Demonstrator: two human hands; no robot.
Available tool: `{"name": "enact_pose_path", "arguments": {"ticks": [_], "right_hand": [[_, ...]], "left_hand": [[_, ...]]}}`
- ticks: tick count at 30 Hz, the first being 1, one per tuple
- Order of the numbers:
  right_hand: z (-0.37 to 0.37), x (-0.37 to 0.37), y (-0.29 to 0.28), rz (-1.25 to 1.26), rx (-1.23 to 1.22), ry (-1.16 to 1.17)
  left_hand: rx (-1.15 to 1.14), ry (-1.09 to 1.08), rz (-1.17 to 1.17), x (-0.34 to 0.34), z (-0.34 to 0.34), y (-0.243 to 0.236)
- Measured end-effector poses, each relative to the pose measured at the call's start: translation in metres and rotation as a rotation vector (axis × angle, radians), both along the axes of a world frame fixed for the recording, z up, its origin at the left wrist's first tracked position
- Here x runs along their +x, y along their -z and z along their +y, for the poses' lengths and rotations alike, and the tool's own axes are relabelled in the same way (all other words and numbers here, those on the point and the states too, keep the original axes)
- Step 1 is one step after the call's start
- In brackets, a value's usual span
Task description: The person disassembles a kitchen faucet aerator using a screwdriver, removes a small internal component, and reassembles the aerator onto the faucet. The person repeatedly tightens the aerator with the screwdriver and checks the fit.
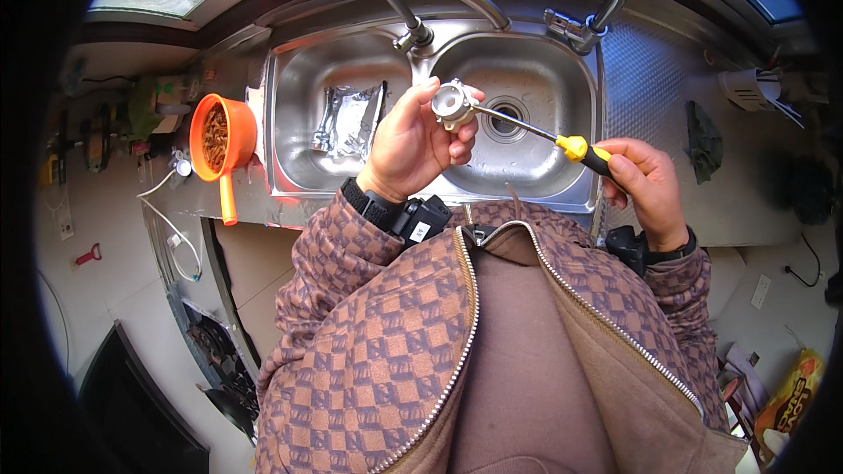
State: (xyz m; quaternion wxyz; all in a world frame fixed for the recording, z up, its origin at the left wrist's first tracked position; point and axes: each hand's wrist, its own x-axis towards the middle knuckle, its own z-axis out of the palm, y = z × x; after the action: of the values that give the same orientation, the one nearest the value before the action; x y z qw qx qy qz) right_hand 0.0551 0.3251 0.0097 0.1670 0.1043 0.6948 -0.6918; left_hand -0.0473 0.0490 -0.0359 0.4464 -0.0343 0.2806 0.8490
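Both grips hold: left hand (409, 138) pinching a metal fitting (450, 103), right hand (650, 184), rightward, clasping a screwdriver (572, 147). Its tip reaches the fitting; work seems unfinished.

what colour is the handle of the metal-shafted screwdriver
The screwdriver handle is yellow and black, yellow nearest the metal shaft; the head view shows it best.

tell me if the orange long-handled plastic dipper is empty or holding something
Holding something: brown, stringy-looking material shows inside the orange dipper.
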Motion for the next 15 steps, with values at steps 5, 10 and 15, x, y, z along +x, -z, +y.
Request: {"name": "enact_pose_path", "arguments": {"ticks": [5,10,15], "right_hand": [[-0.001,-0.001,-0.001,0.012,0.009,-0.004],[-0.003,-0.003,-0.009,-0.023,0.066,0.013],[-0.01,-0.007,-0.019,0.318,0.415,-0.081]], "left_hand": [[0.004,0.004,0.013,0.0,0.002,-0.001],[-0.07,-0.013,0.058,-0.001,0.002,-0.002],[-0.166,-0.055,0.136,0.001,0.004,-0.006]]}}
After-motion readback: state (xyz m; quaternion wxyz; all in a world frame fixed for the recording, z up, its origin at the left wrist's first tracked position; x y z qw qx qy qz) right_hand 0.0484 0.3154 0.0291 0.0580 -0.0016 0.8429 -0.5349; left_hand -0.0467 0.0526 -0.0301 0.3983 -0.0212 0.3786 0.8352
